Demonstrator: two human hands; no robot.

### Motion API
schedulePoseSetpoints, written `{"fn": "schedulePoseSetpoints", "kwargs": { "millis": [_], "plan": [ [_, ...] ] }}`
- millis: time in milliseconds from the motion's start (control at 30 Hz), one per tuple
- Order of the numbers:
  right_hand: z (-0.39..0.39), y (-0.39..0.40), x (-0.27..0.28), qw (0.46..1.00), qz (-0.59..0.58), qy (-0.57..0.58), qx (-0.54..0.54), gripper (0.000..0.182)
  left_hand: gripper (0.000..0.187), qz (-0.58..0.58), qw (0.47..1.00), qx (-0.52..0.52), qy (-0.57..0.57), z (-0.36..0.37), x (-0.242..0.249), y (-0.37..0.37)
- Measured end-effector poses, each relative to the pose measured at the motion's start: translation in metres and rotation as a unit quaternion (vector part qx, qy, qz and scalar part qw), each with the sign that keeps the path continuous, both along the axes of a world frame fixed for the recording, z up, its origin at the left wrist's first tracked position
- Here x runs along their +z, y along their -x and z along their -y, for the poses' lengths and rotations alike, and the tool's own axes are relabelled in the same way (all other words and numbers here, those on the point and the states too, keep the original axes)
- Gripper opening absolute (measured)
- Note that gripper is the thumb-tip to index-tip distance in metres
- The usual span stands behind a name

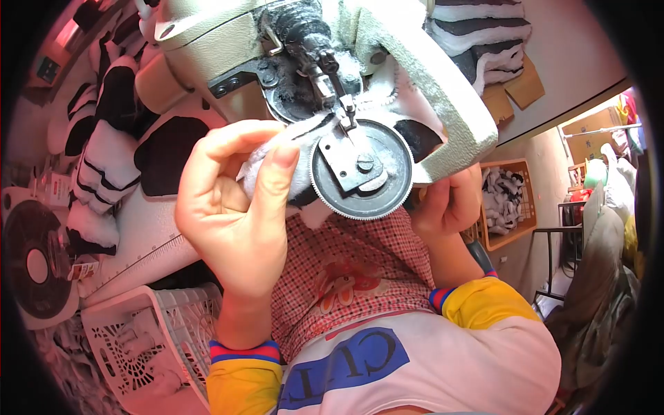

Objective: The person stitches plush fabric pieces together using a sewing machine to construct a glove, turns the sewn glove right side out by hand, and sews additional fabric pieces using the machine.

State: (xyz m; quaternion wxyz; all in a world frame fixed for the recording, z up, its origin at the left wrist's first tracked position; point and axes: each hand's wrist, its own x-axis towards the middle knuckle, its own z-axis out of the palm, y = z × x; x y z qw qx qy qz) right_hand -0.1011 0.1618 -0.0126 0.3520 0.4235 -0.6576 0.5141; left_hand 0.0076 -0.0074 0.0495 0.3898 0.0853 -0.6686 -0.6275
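Observation:
My left hand [238, 197] is closed on a piece of white and black plush fabric [259, 166], pinched between thumb and fingers. The fabric's edge runs up to the toothed round feed disc [394, 187] of a cream-coloured sewing machine [456, 104]. Above that disc stands the needle and presser mechanism [346, 111], dusted with white fluff. My right hand [449, 200] is on the other side of the disc, below the machine's arm. Its fingers are curled and partly hidden, and what they grip cannot be made out.
Stacked black and white plush pieces [104, 166] lie on the left of the table, with more [484, 34] at the back right. A white plastic basket [149, 297] stands lower left. An orange crate [529, 207] of small pieces is on the right. A thread cone [38, 266] sits far left.

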Motion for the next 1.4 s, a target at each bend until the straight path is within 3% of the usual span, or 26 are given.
{"fn": "schedulePoseSetpoints", "kwargs": {
  "millis": [100, 133, 200, 267, 333, 367, 400, 467, 533, 600, 633, 700, 733, 800, 867, 933, 967, 1033, 1133, 1233, 1400],
  "plan": [
    [-0.006, 0.002, 0.005, 1.000, -0.020, -0.008, -0.014, 0.007, 0.045, -0.047, 0.983, -0.069, -0.165, -0.002, -0.021, -0.004],
    [-0.007, 0.003, 0.009, 0.999, -0.037, -0.013, -0.032, 0.008, 0.046, -0.050, 0.980, -0.057, -0.182, -0.008, -0.030, -0.006],
    [-0.003, 0.012, 0.017, 0.993, -0.052, 0.084, -0.059, 0.019, 0.049, -0.059, 0.967, -0.063, -0.240, -0.022, -0.039, -0.006],
    [-0.005, 0.020, 0.045, 0.986, -0.099, 0.131, -0.020, 0.031, 0.046, -0.117, 0.960, -0.079, -0.242, -0.024, -0.049, -0.006],
    [-0.005, 0.019, 0.091, 0.987, -0.145, 0.030, 0.058, 0.033, 0.038, -0.075, 0.960, -0.061, -0.265, -0.022, -0.050, -0.005],
    [-0.006, 0.015, 0.120, 0.971, -0.170, -0.126, 0.110, 0.037, 0.031, -0.117, 0.968, -0.050, -0.218, -0.022, -0.047, -0.001],
    [-0.002, 0.029, 0.140, 0.922, -0.299, -0.183, 0.167, 0.039, 0.031, -0.125, 0.965, -0.047, -0.225, -0.021, -0.048, 0.002],
    [0.034, 0.024, 0.169, 0.870, -0.290, -0.335, 0.218, 0.040, 0.026, -0.218, 0.957, -0.075, -0.177, -0.019, -0.051, 0.006],
    [0.066, 0.003, 0.163, 0.876, -0.266, -0.352, 0.195, 0.040, 0.021, -0.189, 0.963, -0.044, -0.189, -0.022, -0.048, 0.005],
    [0.092, 0.009, 0.154, 0.836, -0.321, -0.335, 0.292, 0.024, 0.018, -0.167, 0.964, -0.013, -0.209, -0.022, -0.048, 0.005],
    [0.092, 0.008, 0.159, 0.830, -0.325, -0.345, 0.293, 0.024, 0.015, -0.183, 0.963, -0.015, -0.199, -0.020, -0.054, 0.008],
    [0.091, 0.007, 0.171, 0.781, -0.157, -0.539, 0.272, 0.021, 0.014, -0.192, 0.952, -0.034, -0.237, -0.020, -0.055, 0.008],
    [0.091, 0.010, 0.169, 0.774, -0.161, -0.549, 0.271, 0.021, 0.013, -0.193, 0.943, -0.055, -0.267, -0.021, -0.055, 0.008],
    [0.090, 0.020, 0.161, 0.793, -0.059, -0.438, 0.420, 0.020, 0.013, -0.190, 0.926, -0.069, -0.319, -0.021, -0.049, 0.010],
    [0.089, 0.015, 0.169, 0.787, -0.107, -0.461, 0.395, 0.019, 0.013, -0.185, 0.906, -0.086, -0.370, -0.019, -0.049, 0.015],
    [0.091, 0.011, 0.173, 0.809, -0.181, -0.492, 0.264, 0.018, 0.027, -0.172, 0.952, -0.056, -0.249, -0.015, -0.052, 0.020],
    [0.092, 0.013, 0.175, 0.817, -0.192, -0.487, 0.243, 0.018, 0.027, -0.175, 0.949, -0.056, -0.255, -0.015, -0.051, 0.022],
    [0.095, 0.011, 0.176, 0.812, -0.193, -0.497, 0.236, 0.018, 0.011, -0.222, 0.921, -0.083, -0.308, -0.014, -0.046, 0.023],
    [0.099, 0.007, 0.175, 0.809, -0.196, -0.509, 0.222, 0.018, 0.010, -0.259, 0.901, -0.106, -0.333, -0.015, -0.046, 0.021],
    [0.102, 0.003, 0.173, 0.806, -0.197, -0.517, 0.209, 0.017, 0.021, -0.336, 0.884, -0.152, -0.286, -0.011, -0.062, 0.029],
    [0.103, 0.003, 0.170, 0.821, -0.161, -0.511, 0.195, 0.017, 0.022, -0.295, 0.889, -0.145, -0.319, -0.015, -0.059, 0.024]
  ]
}}
